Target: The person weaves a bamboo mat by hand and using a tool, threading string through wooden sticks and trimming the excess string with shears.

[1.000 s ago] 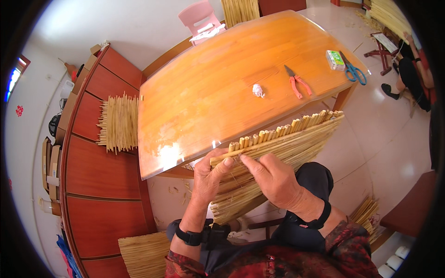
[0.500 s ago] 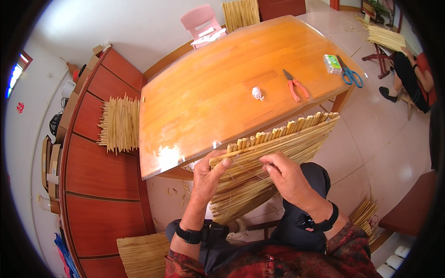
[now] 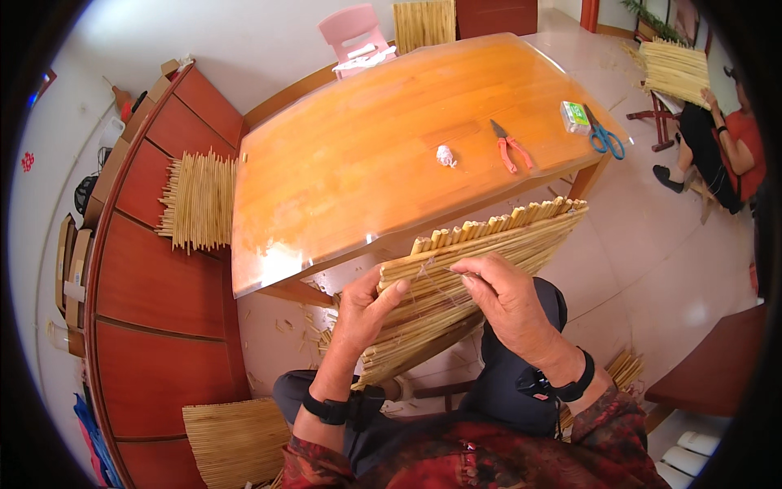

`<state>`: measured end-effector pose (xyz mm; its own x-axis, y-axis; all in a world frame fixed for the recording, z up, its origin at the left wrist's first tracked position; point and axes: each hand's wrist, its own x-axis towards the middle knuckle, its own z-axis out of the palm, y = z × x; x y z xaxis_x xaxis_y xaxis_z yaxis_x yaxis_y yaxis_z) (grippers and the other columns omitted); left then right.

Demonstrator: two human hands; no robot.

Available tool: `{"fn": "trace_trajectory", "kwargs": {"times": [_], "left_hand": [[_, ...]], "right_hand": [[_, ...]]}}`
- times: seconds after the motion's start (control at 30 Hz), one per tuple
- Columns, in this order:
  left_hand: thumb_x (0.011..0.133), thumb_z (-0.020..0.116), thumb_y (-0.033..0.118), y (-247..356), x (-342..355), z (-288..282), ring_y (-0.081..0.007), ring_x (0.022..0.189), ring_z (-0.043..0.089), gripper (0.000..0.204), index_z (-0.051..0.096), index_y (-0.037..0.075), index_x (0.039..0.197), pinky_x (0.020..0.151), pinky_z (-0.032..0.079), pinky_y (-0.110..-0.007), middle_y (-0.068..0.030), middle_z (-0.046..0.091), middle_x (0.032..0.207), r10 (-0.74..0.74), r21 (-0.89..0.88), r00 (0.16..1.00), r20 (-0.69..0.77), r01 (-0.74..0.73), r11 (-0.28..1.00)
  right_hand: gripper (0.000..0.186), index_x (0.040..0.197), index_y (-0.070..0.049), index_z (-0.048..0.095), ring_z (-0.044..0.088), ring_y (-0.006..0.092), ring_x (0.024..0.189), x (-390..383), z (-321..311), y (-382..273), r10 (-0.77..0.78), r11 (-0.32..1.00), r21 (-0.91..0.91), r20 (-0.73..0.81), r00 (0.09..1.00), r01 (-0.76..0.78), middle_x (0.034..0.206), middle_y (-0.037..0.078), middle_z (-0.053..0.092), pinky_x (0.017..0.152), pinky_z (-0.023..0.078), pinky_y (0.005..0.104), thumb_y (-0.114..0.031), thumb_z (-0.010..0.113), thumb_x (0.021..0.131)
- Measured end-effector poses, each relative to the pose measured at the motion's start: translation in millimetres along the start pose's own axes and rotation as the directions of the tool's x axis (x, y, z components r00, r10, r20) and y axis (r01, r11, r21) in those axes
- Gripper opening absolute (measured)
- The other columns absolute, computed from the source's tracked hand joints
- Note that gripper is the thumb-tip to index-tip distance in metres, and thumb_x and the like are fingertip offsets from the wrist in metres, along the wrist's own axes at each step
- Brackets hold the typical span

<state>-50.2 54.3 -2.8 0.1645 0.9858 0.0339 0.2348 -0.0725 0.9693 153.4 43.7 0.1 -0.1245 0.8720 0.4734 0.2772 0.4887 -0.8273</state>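
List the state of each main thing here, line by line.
Stalk mat: held at a slant
Left hand: gripping its left end
Right hand: thumb and forefinger together over it
Pliers: on table, handles spread
Pink chair: upright
Red cabinet fronts: shut

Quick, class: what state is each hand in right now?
Left hand: closed, gripping the left end of the stick mat.
Right hand: closed, thumb and fingers pinched; anything between the fingertips is too fine to tell.
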Motion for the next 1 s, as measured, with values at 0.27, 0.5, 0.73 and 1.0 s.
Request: {"fn": "trace_trajectory", "kwargs": {"times": [0.27,0.5,0.73,1.0], "left_hand": [[0.088,0.059,0.017,-11,-7,2,-0.0050,0.070,0.046,0.024,0.060,0.000,0.104,0.064,0.043,-0.022,0.0013,0.058,0.074,0.054,0.043,0.998,-0.022,-0.053,0.998],[0.087,0.059,0.016,-12,-11,9,-0.0054,0.065,0.046,0.022,0.060,-0.002,0.100,0.060,0.043,-0.023,-0.0007,0.057,0.069,0.098,0.038,0.991,-0.087,-0.096,0.995],[0.087,0.060,0.016,-12,-14,12,-0.0067,0.062,0.046,0.022,0.060,-0.002,0.099,0.057,0.042,-0.024,-0.0027,0.058,0.068,0.136,0.064,0.985,-0.108,-0.130,0.989],[0.087,0.060,0.016,-12,-15,12,-0.0072,0.065,0.050,0.022,0.061,-0.002,0.099,0.059,0.044,-0.024,-0.0038,0.060,0.071,0.105,0.013,0.989,-0.100,-0.104,0.994]], "right_hand": [[0.020,0.097,-0.006,0.058,0.061,0.0263,0.070,1,9,-4,-0.088,0.970,-0.220,0.094,0.992,0.107,0.082,0.010,0.060,0.058,0.049,0.0322,-0.001,0.060,0.078],[0.027,0.103,-0.007,0.059,0.061,0.0268,0.073,1,7,-9,-0.145,0.896,-0.399,0.155,0.977,0.196,0.082,0.009,0.060,0.061,0.051,0.0338,-0.001,0.060,0.076],[0.029,0.105,-0.006,0.058,0.061,0.0286,0.073,1,2,-14,-0.127,0.904,-0.386,0.168,0.978,0.184,0.085,0.011,0.061,0.061,0.051,0.0350,-0.001,0.058,0.076],[0.027,0.106,-0.006,0.059,0.060,0.0313,0.075,2,-5,-18,-0.036,0.896,-0.422,0.245,0.969,0.140,0.085,0.013,0.061,0.064,0.049,0.0359,0.000,0.057,0.080]]}}
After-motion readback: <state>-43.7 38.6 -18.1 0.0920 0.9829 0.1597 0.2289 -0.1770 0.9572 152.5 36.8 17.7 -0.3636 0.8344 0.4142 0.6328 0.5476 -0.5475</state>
